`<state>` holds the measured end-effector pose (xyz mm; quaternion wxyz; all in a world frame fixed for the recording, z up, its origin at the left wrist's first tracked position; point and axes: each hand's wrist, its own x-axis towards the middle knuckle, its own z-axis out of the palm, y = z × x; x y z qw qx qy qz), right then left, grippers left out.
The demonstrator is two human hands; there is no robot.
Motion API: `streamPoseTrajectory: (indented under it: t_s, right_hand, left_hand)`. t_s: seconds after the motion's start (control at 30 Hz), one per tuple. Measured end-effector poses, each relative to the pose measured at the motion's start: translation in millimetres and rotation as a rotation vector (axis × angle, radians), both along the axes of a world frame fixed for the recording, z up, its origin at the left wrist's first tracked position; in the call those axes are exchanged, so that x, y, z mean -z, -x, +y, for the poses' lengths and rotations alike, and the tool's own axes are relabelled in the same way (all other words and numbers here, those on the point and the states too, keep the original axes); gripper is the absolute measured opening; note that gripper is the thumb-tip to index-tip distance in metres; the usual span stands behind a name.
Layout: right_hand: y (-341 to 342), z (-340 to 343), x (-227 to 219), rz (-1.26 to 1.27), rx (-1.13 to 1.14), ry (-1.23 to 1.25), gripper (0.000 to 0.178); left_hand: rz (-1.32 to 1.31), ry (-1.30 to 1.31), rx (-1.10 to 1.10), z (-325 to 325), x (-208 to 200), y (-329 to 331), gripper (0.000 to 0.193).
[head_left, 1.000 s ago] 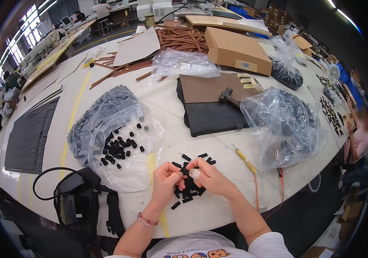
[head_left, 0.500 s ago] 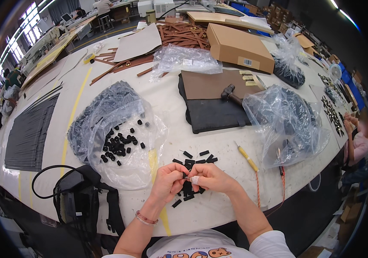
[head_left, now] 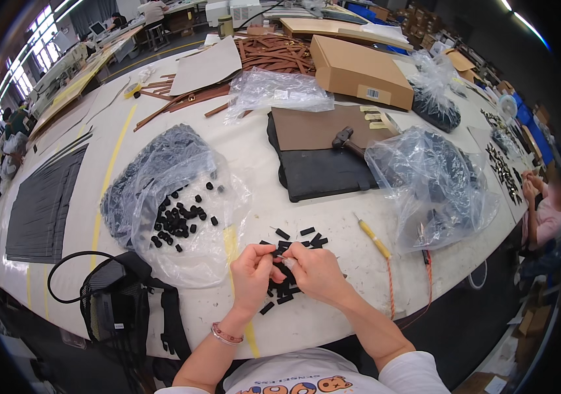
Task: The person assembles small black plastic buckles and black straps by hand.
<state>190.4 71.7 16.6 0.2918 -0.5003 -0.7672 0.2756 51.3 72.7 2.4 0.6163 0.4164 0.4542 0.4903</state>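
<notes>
My left hand (head_left: 254, 276) and my right hand (head_left: 320, 272) meet fingertip to fingertip over a pile of short black tube-like pieces (head_left: 285, 299) on the table. Both are closed in a pinch around something small, mostly hidden by the fingers, so its kind cannot be told. White tape or a wrap shows on a right fingertip. More black pieces (head_left: 307, 231) lie scattered just beyond my hands. Left of them, small black knob-like parts (head_left: 179, 220) spill from a clear plastic bag (head_left: 211, 262).
A yellow-handled awl (head_left: 374, 238) with an orange cord lies to the right, beside another filled clear bag (head_left: 435, 177). Farther back are a hammer (head_left: 344, 137) on a dark pad (head_left: 323, 177), a cardboard box (head_left: 359, 72) and brown straps (head_left: 274, 56). A black mesh bag (head_left: 113, 295) sits front left.
Both hands have shifted slightly away from me, staying together. The right hand has turned so its back shows more, and its fingers sit closer to the left fingertips.
</notes>
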Motion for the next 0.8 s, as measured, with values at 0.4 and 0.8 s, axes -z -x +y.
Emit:
streamPoseTrajectory:
  t_s: [0.4, 0.8]
  right_hand:
    - [15, -9, -4, -0.041, 0.264, -0.385, 0.008]
    - [-5, -5, -25, 0.042, 0.211, 0.069, 0.016]
  left_hand:
    - [0.164, -0.345, -0.192, -5, 6, -10, 0.011]
    - [-0.076, -0.283, -0.446, 20, -9, 26, 0.018]
